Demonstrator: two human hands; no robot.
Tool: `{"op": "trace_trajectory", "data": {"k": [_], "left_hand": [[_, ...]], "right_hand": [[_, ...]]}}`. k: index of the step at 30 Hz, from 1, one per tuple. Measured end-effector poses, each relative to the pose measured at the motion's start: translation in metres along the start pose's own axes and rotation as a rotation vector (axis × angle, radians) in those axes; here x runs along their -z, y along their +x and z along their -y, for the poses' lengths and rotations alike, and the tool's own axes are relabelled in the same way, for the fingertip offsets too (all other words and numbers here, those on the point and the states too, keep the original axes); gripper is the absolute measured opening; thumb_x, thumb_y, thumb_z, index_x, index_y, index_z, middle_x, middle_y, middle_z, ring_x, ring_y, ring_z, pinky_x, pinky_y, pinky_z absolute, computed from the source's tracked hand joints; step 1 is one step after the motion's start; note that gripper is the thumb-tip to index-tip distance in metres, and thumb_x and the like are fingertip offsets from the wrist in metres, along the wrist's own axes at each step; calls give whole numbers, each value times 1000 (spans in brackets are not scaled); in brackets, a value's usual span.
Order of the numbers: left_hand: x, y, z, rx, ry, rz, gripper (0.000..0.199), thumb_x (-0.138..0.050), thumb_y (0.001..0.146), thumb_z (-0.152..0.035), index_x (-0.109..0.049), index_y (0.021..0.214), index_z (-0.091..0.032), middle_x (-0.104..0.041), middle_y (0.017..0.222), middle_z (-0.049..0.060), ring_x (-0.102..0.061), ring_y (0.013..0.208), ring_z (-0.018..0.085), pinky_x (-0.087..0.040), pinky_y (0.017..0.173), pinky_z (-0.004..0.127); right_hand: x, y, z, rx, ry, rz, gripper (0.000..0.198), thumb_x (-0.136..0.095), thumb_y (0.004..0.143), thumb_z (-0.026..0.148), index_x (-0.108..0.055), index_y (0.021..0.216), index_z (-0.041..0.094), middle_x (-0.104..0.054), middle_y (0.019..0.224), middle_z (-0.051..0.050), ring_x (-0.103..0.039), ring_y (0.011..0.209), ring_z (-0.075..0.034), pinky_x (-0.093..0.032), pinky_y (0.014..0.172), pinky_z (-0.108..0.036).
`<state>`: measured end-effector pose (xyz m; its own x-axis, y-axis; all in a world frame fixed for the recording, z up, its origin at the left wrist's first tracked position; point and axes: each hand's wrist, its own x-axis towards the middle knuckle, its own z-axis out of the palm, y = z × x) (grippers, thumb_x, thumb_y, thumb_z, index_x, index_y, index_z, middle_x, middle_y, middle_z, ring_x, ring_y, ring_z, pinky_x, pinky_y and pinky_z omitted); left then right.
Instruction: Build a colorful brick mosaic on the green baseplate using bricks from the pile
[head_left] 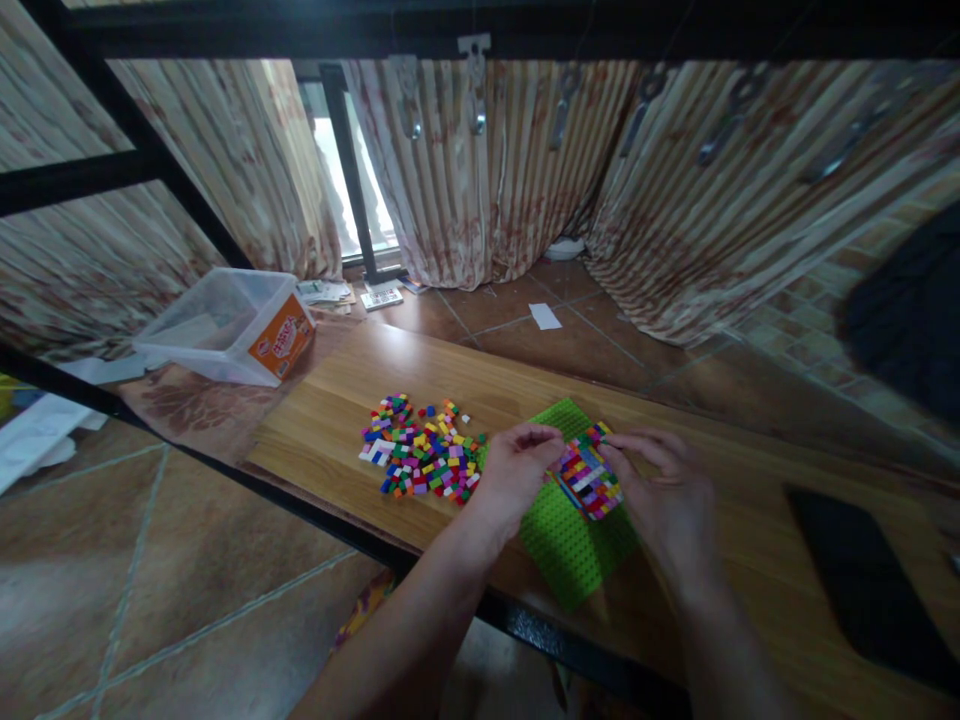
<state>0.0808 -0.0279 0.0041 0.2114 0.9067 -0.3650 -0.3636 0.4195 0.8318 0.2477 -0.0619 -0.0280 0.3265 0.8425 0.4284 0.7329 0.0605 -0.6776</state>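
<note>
Green pegged board (574, 565) lies on the wooden table (465, 365), carrying a patch of joined toy bricks (591, 480) in mixed colours. The board's long axis slants from the far left to the near right. The brick patch sits directly between the two hands: to the right of the left hand (521, 465) and to the left of the right hand (667, 490).

Both hands are at the patch's far end, left fingertips at its left edge, right fingertips at its far right corner. Neither hand is clearly the nearer. Finger and thumb are drawn narrow on both sides; whether a brick is pinched in either cannot be determined, the fingers concealing it.

Loose bricks (427, 460) are heaped left of the board, the left hand being the closer to them. Beyond stands a clear plastic box (281, 340). A dark flat object (862, 580) lies well to the right.
</note>
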Motion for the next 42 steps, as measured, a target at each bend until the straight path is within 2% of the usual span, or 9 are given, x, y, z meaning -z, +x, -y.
{"op": "trace_trajectory", "data": {"k": [3, 8, 12, 19, 27, 32, 35, 38, 42], "left_hand": [[0, 0, -1, -6, 8, 5, 3, -69, 70, -12, -70, 71, -15, -64, 62, -1, -49, 54, 8, -36, 55, 23], [1, -2, -2, -5, 27, -5, 3, -69, 69, -12, -71, 71, -14, -65, 63, 0, -51, 55, 9, -37, 57, 23], [1, -2, -3, 5, 35, -15, 5, -68, 70, -12, -70, 73, -14, -64, 62, 0, -51, 55, 9, -36, 55, 23], [2, -2, -2, 1, 68, 2, 6, -69, 69, -13, -69, 75, -14, -63, 64, -2, -51, 56, 8, -36, 56, 23], [4, 1, 2, -25, 81, 16, 8, -71, 67, -15, -68, 73, -15, -61, 60, -4, -50, 55, 8, -37, 57, 23], [6, 1, 1, -40, 89, -3, 8, -71, 67, -15, -69, 75, -14, -63, 61, -2, -50, 55, 8, -37, 55, 22], [11, 3, -5, -81, 55, -33, 9, -70, 68, -16, -70, 77, -14, -66, 65, 0, -53, 55, 8, -37, 54, 22], [23, 8, -16, -150, -19, -104, 10, -72, 69, -19, -70, 78, -14, -67, 69, 1, -54, 56, 7, -37, 55, 21], [46, 14, -35, -195, -135, -203, 17, -75, 68, -24, -69, 81, -14, -67, 71, 1, -55, 58, 7, -39, 56, 19]], "right_hand": [[-8, -1, -1, -7, -21, -50, 26, -65, 83, 47, -76, 83, 24, -66, 97, -8, -61, 97, -26, -47, 90, -44], [-17, 0, -6, -97, -6, -125, 25, -67, 80, 47, -73, 80, 22, -65, 100, -8, -60, 101, -27, -45, 94, -46], [-18, 2, -8, -144, 17, -103, 27, -69, 77, 48, -71, 83, 22, -68, 96, -8, -62, 97, -27, -47, 91, -44], [-23, 3, -7, -361, 207, -61, 40, -76, 68, 47, -68, 96, 19, -74, 96, -9, -69, 88, -25, -52, 84, -42], [-29, 2, -20, -375, 318, -47, 42, -79, 67, 46, -68, 97, 19, -74, 97, -9, -69, 87, -24, -52, 84, -43], [-26, 1, -24, -426, 338, -18, 54, -81, 64, 50, -68, 105, 18, -74, 102, -11, -69, 92, -25, -53, 86, -46], [-14, 4, -17, -432, 257, -24, 58, -81, 63, 51, -68, 110, 19, -73, 107, -11, -69, 95, -27, -52, 88, -47], [0, 9, -3, -422, 186, -157, 52, -78, 69, 49, -69, 110, 18, -73, 104, -11, -69, 90, -27, -54, 85, -47], [9, 7, 20, -295, 167, -215, 41, -71, 79, 48, -70, 109, 19, -72, 101, -10, -68, 89, -26, -55, 84, -44]]}}
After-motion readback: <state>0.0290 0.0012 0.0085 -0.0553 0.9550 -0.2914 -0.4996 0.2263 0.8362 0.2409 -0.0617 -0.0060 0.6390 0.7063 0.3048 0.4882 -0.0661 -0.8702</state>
